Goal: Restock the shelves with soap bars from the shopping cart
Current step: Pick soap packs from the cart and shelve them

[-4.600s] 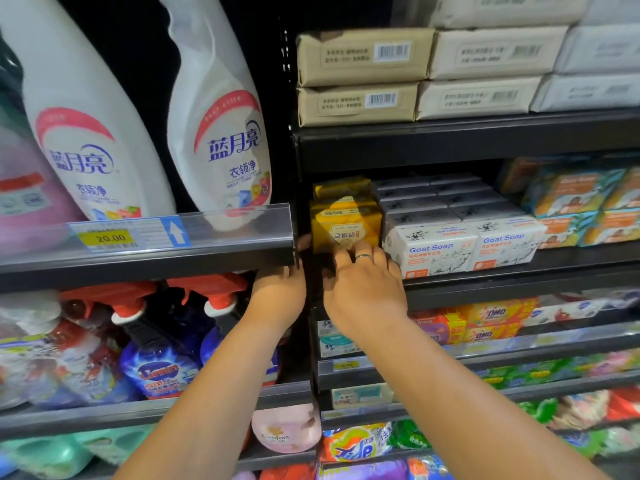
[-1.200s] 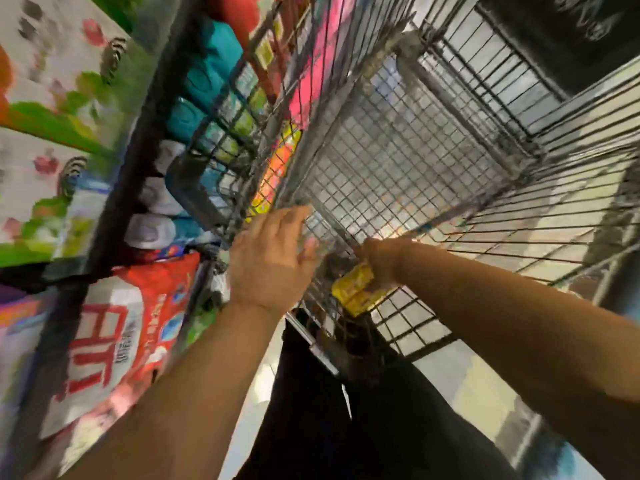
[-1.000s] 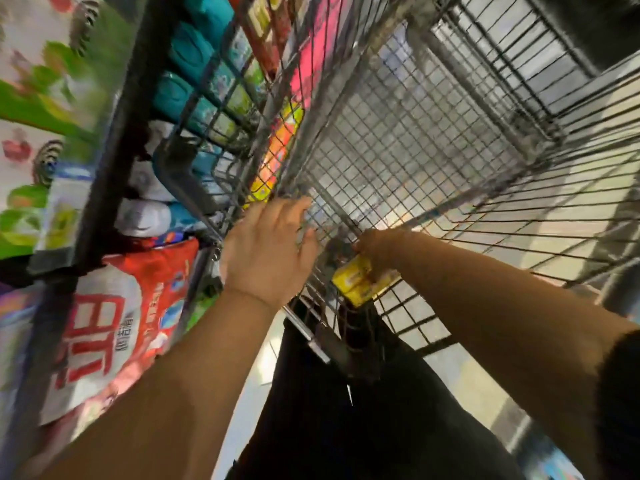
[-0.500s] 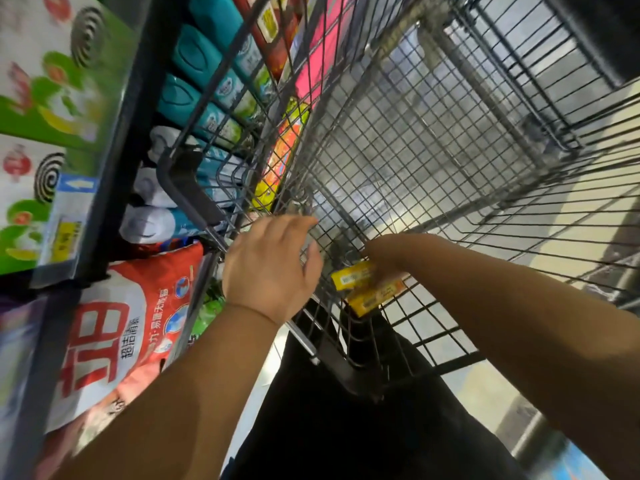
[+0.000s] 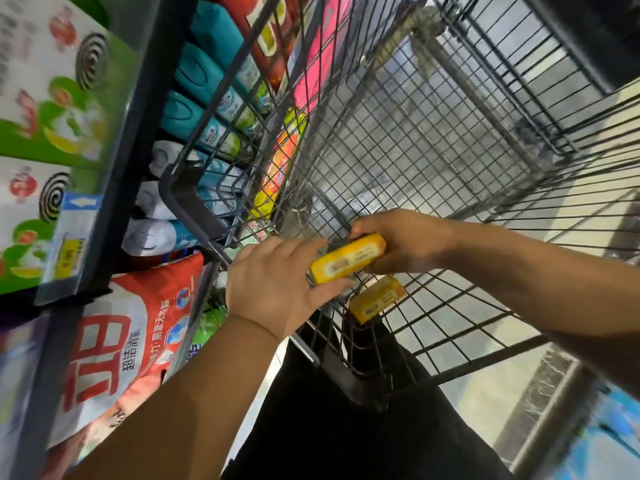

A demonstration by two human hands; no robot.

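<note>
Our right hand grips a yellow soap bar inside the cart; our left hand pinches its near end. A second bar lies just below.

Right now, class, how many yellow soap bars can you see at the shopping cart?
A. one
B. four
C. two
C: the held soap bar sits between the left hand and the right hand, and a second soap bar lies below it on the wire floor of the shopping cart.
</note>
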